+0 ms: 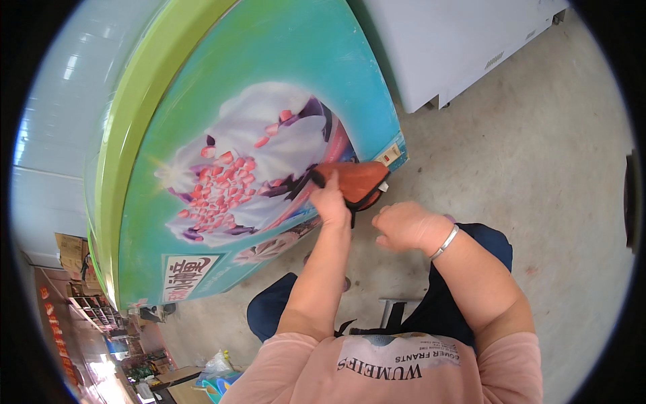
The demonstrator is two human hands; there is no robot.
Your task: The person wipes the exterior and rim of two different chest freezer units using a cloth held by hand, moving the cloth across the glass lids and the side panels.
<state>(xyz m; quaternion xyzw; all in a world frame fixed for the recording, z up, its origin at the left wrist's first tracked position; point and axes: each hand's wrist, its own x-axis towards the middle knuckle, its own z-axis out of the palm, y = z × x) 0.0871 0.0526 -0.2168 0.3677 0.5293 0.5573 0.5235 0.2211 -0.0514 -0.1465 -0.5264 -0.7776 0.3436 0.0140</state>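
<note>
My left hand (pixel 332 203) presses a folded orange cloth (pixel 356 181) with black edging and a small white tag. The cloth lies against the lower printed side panel (pixel 298 55) of an ice-cream freezer, near its bottom corner. My fingers are spread over the cloth's left end. My right hand (pixel 404 226), with a silver bangle on the wrist, hovers apart from the cloth, just to its lower right. Its fingers are curled in, and nothing shows in them. Beside the cloth, a small switch plate with a red rocker (pixel 387 157) sits at the panel's corner.
A white chest freezer (pixel 449 45) stands close beyond the printed one. My knees (pixel 272 308) are bent over a concrete floor (pixel 545 202), with a metal-framed seat (pixel 391 310) between my legs. Cardboard boxes (pixel 70 255) and stocked shelves (pixel 93 308) appear at the left.
</note>
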